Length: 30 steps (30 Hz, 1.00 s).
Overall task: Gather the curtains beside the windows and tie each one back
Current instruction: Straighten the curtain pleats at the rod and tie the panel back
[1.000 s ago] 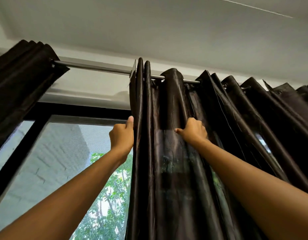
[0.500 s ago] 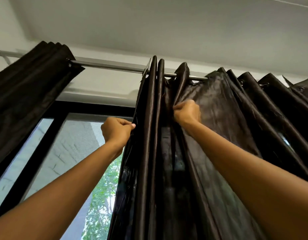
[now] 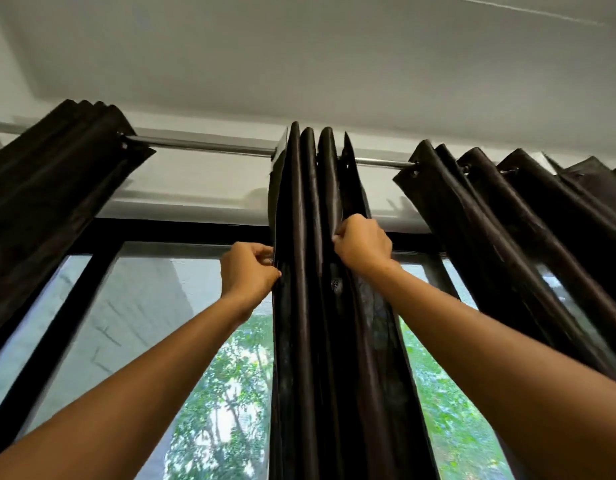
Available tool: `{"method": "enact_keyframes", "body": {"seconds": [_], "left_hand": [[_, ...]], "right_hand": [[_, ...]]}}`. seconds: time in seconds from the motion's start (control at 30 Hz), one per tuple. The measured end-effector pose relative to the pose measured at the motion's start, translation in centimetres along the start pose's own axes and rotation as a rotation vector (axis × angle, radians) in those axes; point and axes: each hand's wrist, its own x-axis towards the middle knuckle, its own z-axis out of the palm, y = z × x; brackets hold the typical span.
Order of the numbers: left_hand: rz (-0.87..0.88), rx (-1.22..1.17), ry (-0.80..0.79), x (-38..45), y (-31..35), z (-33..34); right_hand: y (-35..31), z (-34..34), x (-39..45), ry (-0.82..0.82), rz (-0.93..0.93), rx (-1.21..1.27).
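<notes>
A dark brown glossy curtain (image 3: 310, 306) hangs bunched into tight folds at the middle of a metal rod (image 3: 202, 146). My left hand (image 3: 248, 271) pinches its left edge just below the window's top frame. My right hand (image 3: 362, 244) grips the folds on its right side, a little higher. A second dark curtain (image 3: 46, 188) hangs gathered at the far left of the rod. A third dark curtain (image 3: 514, 230) hangs in looser folds at the right, apart from the middle one.
A black-framed window (image 3: 161, 232) lies behind the curtains, with a pale brick wall and green trees outside. The white ceiling (image 3: 299, 57) is close above the rod. Bare rod shows on both sides of the middle curtain.
My right hand has pulled the spread folds leftward into a tight bundle. A gap with bare rod and window has opened between the middle and right curtains. My left hand kept its hold on the edge.
</notes>
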Motion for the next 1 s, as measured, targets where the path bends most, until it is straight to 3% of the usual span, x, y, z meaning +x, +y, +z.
{"method": "enact_keyframes", "body": {"seconds": [0.13, 0.3, 0.57, 0.8, 1.0], "left_hand": [[0.010, 0.072, 0.004, -0.3, 0.1, 1.4], [0.006, 0.086, 0.011, -0.5, 1.0, 2.3], [-0.002, 0.083, -0.034, -0.2, 0.9, 1.3], [0.021, 0.024, -0.038, -0.5, 0.6, -0.4], [0.028, 0.008, -0.047, 0.3, -0.4, -4.9]], "right_hand": [[3.3, 0.3, 0.4, 0.081, 0.053, -0.122], [5.6, -0.2, 1.9, -0.032, 0.129, 0.054], [5.3, -0.2, 4.0, 0.053, 0.179, 0.173], [2.1, 0.3, 4.6, -0.010, -0.035, 0.183], [-6.2, 3.6, 3.9, -0.123, -0.205, 0.217]]}}
